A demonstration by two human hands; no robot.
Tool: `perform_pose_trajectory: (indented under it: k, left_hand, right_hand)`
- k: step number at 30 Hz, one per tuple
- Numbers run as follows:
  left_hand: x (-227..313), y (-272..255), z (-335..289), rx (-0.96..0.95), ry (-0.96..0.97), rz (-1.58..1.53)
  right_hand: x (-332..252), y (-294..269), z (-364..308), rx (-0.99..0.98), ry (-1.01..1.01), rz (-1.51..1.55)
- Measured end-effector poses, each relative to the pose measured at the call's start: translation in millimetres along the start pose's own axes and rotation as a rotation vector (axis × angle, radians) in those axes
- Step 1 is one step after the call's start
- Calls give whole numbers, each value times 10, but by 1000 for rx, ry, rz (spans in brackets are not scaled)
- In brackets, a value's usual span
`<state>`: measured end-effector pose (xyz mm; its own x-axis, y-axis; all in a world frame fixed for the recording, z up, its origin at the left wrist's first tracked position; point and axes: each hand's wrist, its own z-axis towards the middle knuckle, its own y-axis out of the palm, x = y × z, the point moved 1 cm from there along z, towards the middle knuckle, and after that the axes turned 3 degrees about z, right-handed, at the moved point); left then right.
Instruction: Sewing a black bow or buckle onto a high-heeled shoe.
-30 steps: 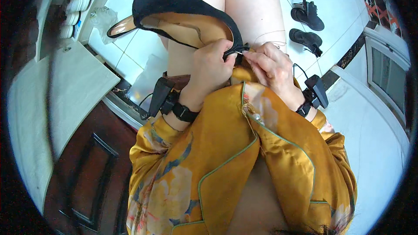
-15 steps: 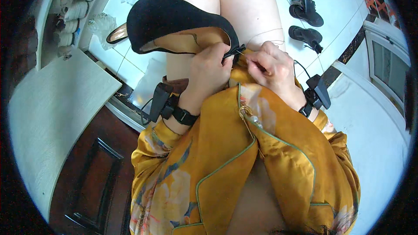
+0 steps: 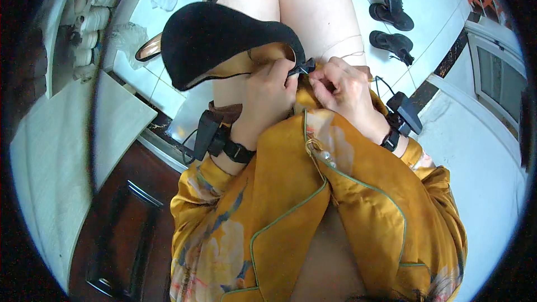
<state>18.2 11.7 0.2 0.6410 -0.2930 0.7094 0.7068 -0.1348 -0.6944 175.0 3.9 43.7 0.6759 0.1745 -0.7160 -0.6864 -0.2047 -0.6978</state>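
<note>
Left hand (image 3: 267,96) grips the black high-heeled shoe (image 3: 218,47) at its heel; right hand (image 3: 348,86) fingers pinch a small black bow (image 3: 305,67) there; attachment appears unfinished; thread (image 3: 342,45) trails.

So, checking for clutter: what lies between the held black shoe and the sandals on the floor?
Head view: only the person's bare legs lie between the black shoe and the sandals.

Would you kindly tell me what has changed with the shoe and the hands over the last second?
The black high-heeled shoe has swung its toe from pointing left toward pointing up, showing more dark upper. The left hand still holds its heel end and the right hand still pinches at the small black bow. The sandals stayed put.
</note>
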Motion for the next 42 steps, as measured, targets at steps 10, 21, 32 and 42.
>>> perform_pose_trajectory:
  k: [10, 21, 32, 42]
  left_hand:
    - [4, 5, 8, 129, 35, -20]
    - [-6, 84, -7, 171, -108, -85]
    - [-6, 48, -9, 115, -88, -65]
    - [-3, 109, -1, 149, -147, -226]
  right_hand:
    - [129, 275, -49, -3, 629, 813]
    - [133, 359, -31, -35, 700, 1070]
    - [93, 464, -55, 105, 660, 1085]
    - [180, 409, 0, 46, 738, 1164]
